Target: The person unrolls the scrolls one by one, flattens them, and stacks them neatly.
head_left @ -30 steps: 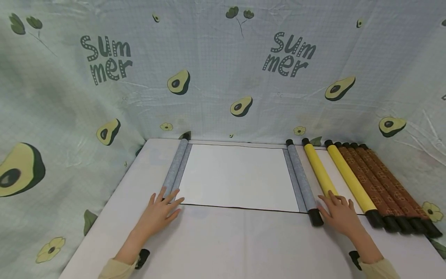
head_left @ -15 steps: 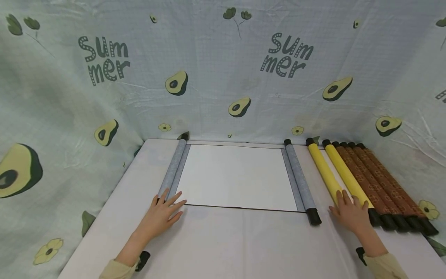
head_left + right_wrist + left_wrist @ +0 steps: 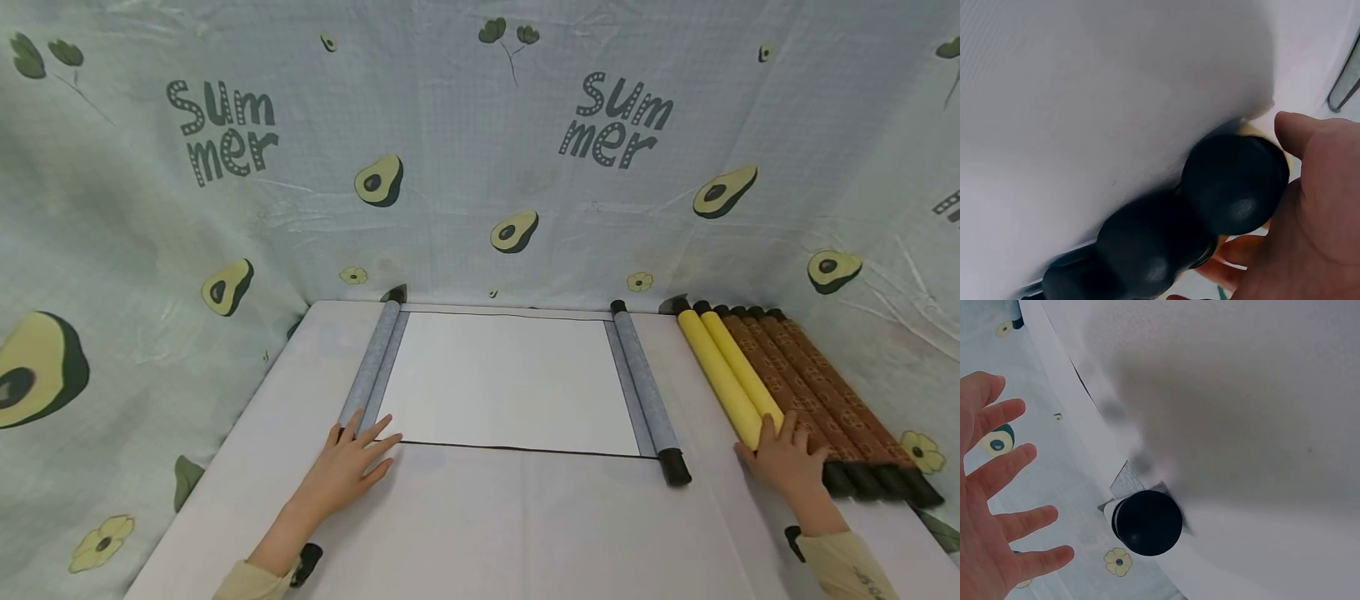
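In the head view an unrolled grey-edged scroll (image 3: 510,383) lies flat, its white sheet stretched between two grey rollers with black ends. My left hand (image 3: 336,471), fingers spread, is over the near end of its left roller (image 3: 373,358); in the left wrist view that roller's black end (image 3: 1149,522) stands apart from the fingers. My right hand (image 3: 793,467) is at the near end of a yellow scroll (image 3: 723,379), whose two rollers lie side by side. The right wrist view shows the thumb beside one black end (image 3: 1235,184) and fingers beyond it, curving around the roller.
Several brown patterned rollers (image 3: 817,387) with black ends lie right of the yellow scroll, along the table's right side. A white cloth covers the table (image 3: 525,525). Behind it hangs a curtain (image 3: 450,108) printed with avocados.
My right hand has moved right, bringing the left yellow roller against the other one; the white strip between them is no longer visible. My left hand stays nearly in place.
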Demonstrator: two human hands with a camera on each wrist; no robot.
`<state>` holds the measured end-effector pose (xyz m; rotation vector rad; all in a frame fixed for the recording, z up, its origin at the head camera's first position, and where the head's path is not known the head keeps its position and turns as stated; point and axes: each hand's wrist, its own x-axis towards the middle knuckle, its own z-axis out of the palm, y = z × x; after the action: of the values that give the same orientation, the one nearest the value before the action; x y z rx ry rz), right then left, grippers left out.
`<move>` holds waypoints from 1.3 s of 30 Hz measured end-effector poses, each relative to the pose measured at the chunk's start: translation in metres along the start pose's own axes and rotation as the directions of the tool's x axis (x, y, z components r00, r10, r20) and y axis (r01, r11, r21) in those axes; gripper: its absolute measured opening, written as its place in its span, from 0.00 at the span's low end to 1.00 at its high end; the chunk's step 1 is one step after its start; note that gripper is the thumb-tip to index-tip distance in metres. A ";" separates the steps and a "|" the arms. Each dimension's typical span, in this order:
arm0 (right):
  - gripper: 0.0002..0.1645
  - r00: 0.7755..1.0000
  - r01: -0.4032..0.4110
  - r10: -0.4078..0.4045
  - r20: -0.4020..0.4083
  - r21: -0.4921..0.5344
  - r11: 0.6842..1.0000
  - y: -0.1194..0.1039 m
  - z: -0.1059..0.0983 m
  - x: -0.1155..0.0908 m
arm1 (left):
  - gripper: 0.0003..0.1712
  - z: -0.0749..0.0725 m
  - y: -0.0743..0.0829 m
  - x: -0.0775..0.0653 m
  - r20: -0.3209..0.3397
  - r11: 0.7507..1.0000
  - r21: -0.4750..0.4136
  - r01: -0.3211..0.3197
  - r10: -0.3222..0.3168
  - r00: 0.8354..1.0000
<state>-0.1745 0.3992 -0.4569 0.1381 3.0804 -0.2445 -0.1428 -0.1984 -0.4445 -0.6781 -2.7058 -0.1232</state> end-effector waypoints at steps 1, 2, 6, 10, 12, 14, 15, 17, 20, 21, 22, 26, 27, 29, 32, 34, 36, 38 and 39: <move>0.54 1.000 -0.001 0.001 -0.004 -0.003 1.000 0.002 0.000 0.000 | 0.21 0.000 0.000 0.000 -0.002 1.000 -0.002 -0.002 0.002 1.000; 0.54 1.000 0.002 -0.002 -0.009 -0.012 1.000 0.003 -0.001 0.001 | 0.21 0.000 0.000 0.001 -0.002 1.000 -0.004 -0.003 0.003 1.000; 0.52 0.999 0.020 -0.023 -0.038 -0.058 0.998 0.005 0.000 0.002 | 0.21 0.000 0.001 0.002 0.016 1.000 -0.001 0.002 -0.002 1.000; 0.45 0.998 0.032 -0.037 -0.059 -0.079 0.996 0.003 0.001 0.003 | 0.21 0.000 0.003 0.003 0.026 1.000 0.005 0.001 -0.001 1.000; 0.42 0.997 0.033 -0.039 -0.071 -0.085 0.996 0.000 0.001 0.003 | 0.21 -0.001 0.003 0.003 0.015 1.000 0.004 0.000 0.000 1.000; 0.40 0.996 0.033 -0.040 -0.078 -0.092 0.995 -0.002 0.000 0.004 | 0.21 -0.001 0.003 0.004 0.003 1.000 0.003 -0.001 0.001 1.000; 0.39 0.996 0.033 -0.042 -0.084 -0.100 0.994 -0.003 0.000 0.005 | 0.22 -0.001 0.003 0.004 -0.002 1.000 0.002 -0.001 0.001 1.000; 0.38 0.995 0.037 -0.048 -0.091 -0.115 0.993 -0.004 -0.001 0.006 | 0.22 0.000 0.002 0.004 -0.011 1.000 -0.006 -0.003 0.003 1.000; 0.38 0.997 0.032 -0.039 -0.067 -0.100 0.994 -0.005 -0.002 0.008 | 0.22 0.001 0.002 0.005 -0.005 1.000 -0.009 -0.007 0.007 1.000; 0.39 0.998 0.027 -0.032 -0.054 -0.089 0.996 -0.005 -0.002 0.008 | 0.22 0.002 0.003 0.005 0.001 1.000 -0.011 -0.006 0.006 1.000; 0.40 0.999 0.020 -0.023 -0.035 -0.076 0.997 -0.005 -0.002 0.009 | 0.22 0.002 0.003 0.005 0.006 1.000 -0.013 -0.006 0.006 1.000; 0.44 0.999 -0.019 0.020 0.038 -0.023 1.000 -0.008 -0.006 0.011 | 0.21 0.003 0.004 0.005 0.019 1.000 -0.023 0.004 -0.004 1.000; 0.46 0.998 -0.030 0.031 0.047 -0.015 0.999 -0.009 -0.007 0.011 | 0.21 0.003 0.004 0.005 0.020 1.000 -0.023 0.004 -0.004 1.000; 0.48 0.998 -0.042 0.042 0.053 0.002 0.999 -0.010 -0.008 0.011 | 0.21 0.003 0.004 0.005 0.021 1.000 -0.017 0.007 -0.006 1.000; 0.51 0.999 -0.038 0.037 0.040 0.020 0.999 -0.011 -0.007 0.009 | 0.21 0.003 0.004 0.003 0.028 1.000 -0.007 0.010 -0.010 1.000; 0.53 0.999 -0.026 0.025 0.040 0.024 0.999 -0.011 -0.007 0.008 | 0.21 0.003 0.004 0.002 0.028 1.000 -0.012 0.012 -0.012 1.000; 0.55 0.998 -0.020 0.018 0.054 0.027 0.999 -0.011 -0.006 0.007 | 0.21 0.003 0.003 0.001 0.021 1.000 -0.021 0.010 -0.010 1.000; 0.56 0.997 -0.024 0.022 0.076 0.027 0.999 -0.012 -0.007 0.006 | 0.21 0.003 0.003 0.000 0.012 1.000 -0.029 0.007 -0.007 1.000; 0.57 0.996 -0.029 0.027 0.087 0.029 0.999 -0.013 -0.007 0.006 | 0.21 0.003 0.003 0.000 0.009 1.000 -0.029 0.006 -0.006 1.000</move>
<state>-0.1815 0.3883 -0.4479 0.1670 2.9873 -0.2874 -0.1426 -0.1955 -0.4476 -0.6806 -2.7194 -0.1611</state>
